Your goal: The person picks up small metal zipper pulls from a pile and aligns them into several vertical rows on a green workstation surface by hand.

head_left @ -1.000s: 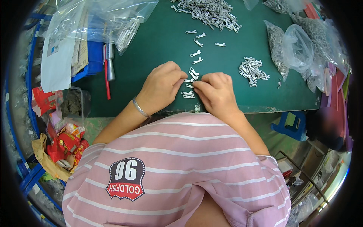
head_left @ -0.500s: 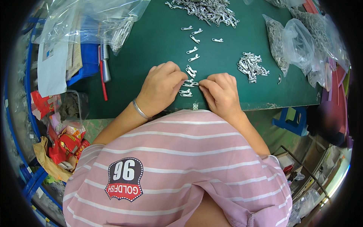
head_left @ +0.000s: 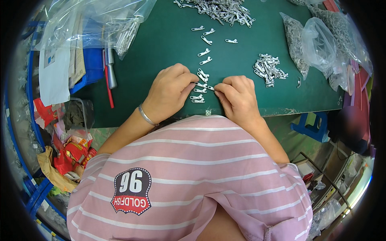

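Note:
Small silvery zipper sliders with pull tabs lie in a loose column on the green table (head_left: 161, 52). My left hand (head_left: 171, 92) is left of the column, its thumb and forefinger pinched at the end of a zipper slider (head_left: 200, 84). Across from it, my right hand (head_left: 240, 97) pinches another zipper slider (head_left: 210, 88) between thumb and forefinger, its free end pointing toward the column. Nearer to me lie a few more sliders (head_left: 197, 99); a touching pair (head_left: 202, 75) sits just beyond my fingertips.
A large heap of sliders (head_left: 225, 10) is at the far side, a smaller heap (head_left: 268, 70) to the right. Filled clear bags (head_left: 317, 44) crowd the right edge. At left are a blue bin (head_left: 94, 66), a red pen (head_left: 109, 86) and a plastic bag (head_left: 96, 24).
My right hand has shifted slightly right with its slider, away from the column. The left hand stays nearly in place at the column.

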Demonstrator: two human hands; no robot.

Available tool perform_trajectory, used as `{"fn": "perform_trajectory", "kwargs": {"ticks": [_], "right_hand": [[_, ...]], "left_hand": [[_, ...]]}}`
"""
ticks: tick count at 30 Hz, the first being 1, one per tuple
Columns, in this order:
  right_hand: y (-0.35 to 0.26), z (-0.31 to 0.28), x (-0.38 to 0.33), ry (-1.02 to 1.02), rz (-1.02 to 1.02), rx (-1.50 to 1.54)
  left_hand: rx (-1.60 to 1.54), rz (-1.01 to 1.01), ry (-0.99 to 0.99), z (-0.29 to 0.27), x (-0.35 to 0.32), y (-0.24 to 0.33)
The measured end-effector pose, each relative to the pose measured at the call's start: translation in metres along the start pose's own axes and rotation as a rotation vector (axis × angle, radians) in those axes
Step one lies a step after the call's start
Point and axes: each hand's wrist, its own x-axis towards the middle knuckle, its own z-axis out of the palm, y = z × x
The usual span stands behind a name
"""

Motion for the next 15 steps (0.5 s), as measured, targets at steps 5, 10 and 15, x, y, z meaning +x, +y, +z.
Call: {"fn": "perform_trajectory", "kwargs": {"ticks": [5, 10, 15], "right_hand": [[-0.001, -0.005, 0.000, -0.018, 0.027, 0.040], [-0.006, 0.004, 0.011, 0.057, -0.015, 0.116], [-0.005, -0.007, 0.027, 0.110, 0.067, 0.221]], "left_hand": [[0.044, 0.002, -0.053, -0.001, 0.003, 0.003], [-0.044, 0.022, -0.036, 0.001, 0.007, 0.001], [-0.253, -0.058, 0.029, -0.009, 0.020, 0.010]]}}
